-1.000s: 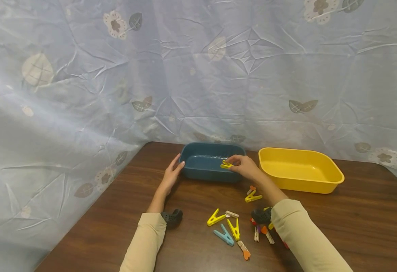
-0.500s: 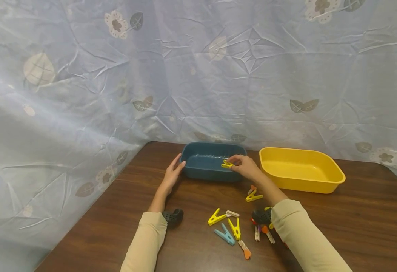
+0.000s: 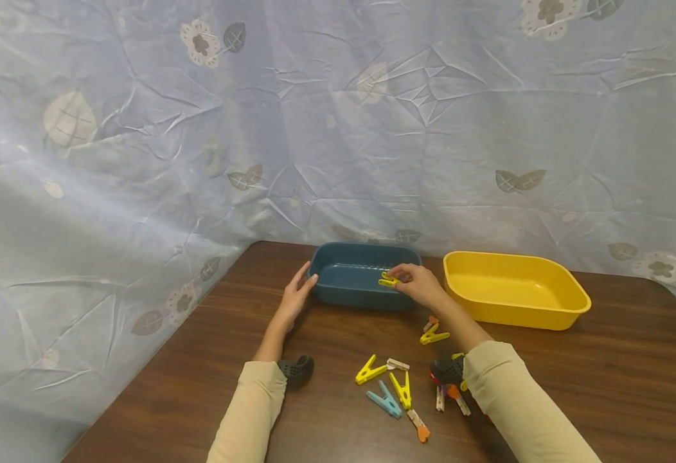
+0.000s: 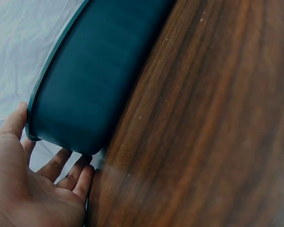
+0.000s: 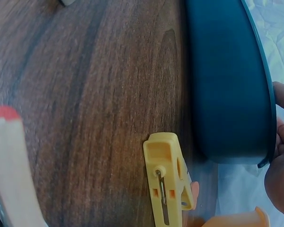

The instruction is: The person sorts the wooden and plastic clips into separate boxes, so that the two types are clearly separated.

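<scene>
Over the right part of the blue bin [image 3: 361,298], my right hand [image 3: 420,285] pinches a yellow clothespin [image 3: 388,280] between thumb and fingers. The right wrist view shows part of that hand [image 5: 283,179] by the bin's rim; the held clothespin is out of sight there. My left hand [image 3: 293,301] rests against the bin's left end, its fingers extended along the outside and the thumb by the rim. From the left wrist, that hand [image 4: 33,189] touches the end wall of the blue bin [image 4: 75,90].
A yellow bin [image 3: 517,312] stands right of the blue one. Nearer lie yellow clothespins [image 3: 369,370], a light blue clothespin [image 3: 385,400] and small wooden ones with coloured ends [image 3: 418,426]. More clothespins [image 3: 450,397] lie partly hidden under my right forearm. A patterned curtain [image 3: 338,128] hangs behind the table [image 3: 199,386].
The view has shifted very slightly. Both hands keep their places at the blue bin, and the yellow clothespin stays pinched in my right hand.
</scene>
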`<state>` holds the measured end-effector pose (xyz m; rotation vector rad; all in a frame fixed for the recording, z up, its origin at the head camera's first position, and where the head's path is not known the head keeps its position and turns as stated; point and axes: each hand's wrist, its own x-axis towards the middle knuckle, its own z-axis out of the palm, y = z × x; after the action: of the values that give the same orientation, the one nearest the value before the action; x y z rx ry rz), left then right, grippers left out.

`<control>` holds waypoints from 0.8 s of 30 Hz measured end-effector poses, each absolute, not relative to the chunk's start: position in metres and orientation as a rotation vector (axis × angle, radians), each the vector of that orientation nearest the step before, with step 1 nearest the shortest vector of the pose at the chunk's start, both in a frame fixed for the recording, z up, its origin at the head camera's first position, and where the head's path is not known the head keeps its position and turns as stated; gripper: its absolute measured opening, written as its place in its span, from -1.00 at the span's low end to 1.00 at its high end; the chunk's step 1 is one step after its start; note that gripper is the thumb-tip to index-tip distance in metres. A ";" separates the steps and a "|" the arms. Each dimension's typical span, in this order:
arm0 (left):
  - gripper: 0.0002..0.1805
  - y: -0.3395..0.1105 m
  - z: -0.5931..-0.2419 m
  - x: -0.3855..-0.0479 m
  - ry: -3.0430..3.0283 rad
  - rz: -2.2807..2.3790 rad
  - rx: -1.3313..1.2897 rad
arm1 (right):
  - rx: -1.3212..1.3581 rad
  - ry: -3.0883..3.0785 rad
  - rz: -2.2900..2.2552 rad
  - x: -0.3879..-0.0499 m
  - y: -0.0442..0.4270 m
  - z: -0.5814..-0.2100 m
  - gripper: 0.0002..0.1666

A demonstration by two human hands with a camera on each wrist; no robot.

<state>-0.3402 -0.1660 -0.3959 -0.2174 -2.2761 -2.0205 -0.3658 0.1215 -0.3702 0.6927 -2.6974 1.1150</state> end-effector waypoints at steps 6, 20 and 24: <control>-0.36 -0.166 -0.396 -0.340 -2.276 -2.031 -0.224 | 0.695 -2.694 1.100 -0.366 0.122 -0.370 -0.73; -0.35 -0.170 -0.420 -0.362 -2.248 -1.983 -0.197 | 0.746 -2.648 1.146 -0.368 0.124 -0.372 -0.75; -0.34 -0.169 -0.421 -0.362 -2.243 -1.988 -0.199 | 0.771 -2.635 1.134 -0.367 0.126 -0.372 -0.78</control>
<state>-0.3617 -0.1693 -0.4212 -0.1987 -2.2426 -1.9877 -0.3665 0.1257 -0.3717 0.7707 -2.6351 1.1338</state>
